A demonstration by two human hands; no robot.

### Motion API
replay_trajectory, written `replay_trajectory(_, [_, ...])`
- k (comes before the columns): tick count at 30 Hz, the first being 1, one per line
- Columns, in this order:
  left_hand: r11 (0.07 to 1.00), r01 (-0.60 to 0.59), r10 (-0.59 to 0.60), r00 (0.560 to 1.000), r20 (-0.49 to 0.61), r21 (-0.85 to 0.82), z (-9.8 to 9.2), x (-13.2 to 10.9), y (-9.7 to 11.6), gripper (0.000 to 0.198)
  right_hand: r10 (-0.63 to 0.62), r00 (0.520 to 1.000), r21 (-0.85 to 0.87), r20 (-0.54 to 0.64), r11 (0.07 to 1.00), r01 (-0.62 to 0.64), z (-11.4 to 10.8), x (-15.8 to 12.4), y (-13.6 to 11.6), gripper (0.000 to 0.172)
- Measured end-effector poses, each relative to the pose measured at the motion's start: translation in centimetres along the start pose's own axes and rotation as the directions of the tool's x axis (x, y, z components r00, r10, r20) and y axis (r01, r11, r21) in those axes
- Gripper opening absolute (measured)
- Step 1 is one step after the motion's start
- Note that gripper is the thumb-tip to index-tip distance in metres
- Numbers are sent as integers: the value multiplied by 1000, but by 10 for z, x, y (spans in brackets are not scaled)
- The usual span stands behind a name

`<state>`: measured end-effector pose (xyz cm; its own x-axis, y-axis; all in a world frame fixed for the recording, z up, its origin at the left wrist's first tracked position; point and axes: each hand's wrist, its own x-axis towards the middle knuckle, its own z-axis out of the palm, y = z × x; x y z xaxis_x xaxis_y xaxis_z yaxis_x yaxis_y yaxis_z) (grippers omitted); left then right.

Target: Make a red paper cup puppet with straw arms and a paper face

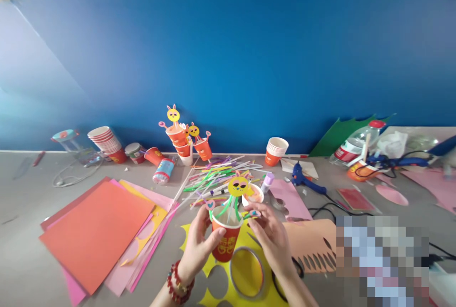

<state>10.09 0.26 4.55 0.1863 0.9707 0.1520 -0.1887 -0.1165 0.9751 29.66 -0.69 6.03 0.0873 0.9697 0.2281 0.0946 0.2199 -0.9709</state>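
Note:
My left hand [201,243] is wrapped round a red paper cup [225,244] with gold characters, held upright above yellow paper. From the cup rise green strips, and a yellow paper animal face [238,186] with pink ears tops them. A small pink disc [211,205] sits on a side strip by my left fingers. At the cup's right side, my right hand [270,235] has its thumb and fingers closed round a small paper disc [254,214] on another green strip. A roll of tape [246,273] and scissors [298,267], partly hidden by my right wrist, lie below.
Coloured paper sheets [103,231] lie at left. Behind are scattered straws [217,174], finished cup figures [176,136] and stacked cups [276,150]. A blue glue gun [306,178] with a cord, a bottle [359,143] and peach paper [309,240] are at right. A blue panel [249,60] bounds the table.

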Motion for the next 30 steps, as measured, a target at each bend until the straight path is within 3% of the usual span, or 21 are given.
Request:
replay_trajectory(3, [999, 9, -9, 1000, -1, 40, -2, -2, -3, 60, 13, 1000, -7, -8, 1000, -13, -1, 2, -11, 22])
replay_trajectory(17, [996, 8, -7, 1000, -19, 94, -3, -2, 0, 61, 136, 989, 67, -50, 989, -132, -1, 5, -8, 38])
replay_trajectory(25, [997, 30, -29, 999, -17, 64, -3, -1, 1, 62, 88, 994, 110, -60, 991, -81, -5, 4, 0, 42])
replay_trajectory(30, [999, 31, -30, 999, -32, 33, -3, -1, -5, 61, 101, 993, 115, -57, 989, -94, -3, 5, 0, 30])
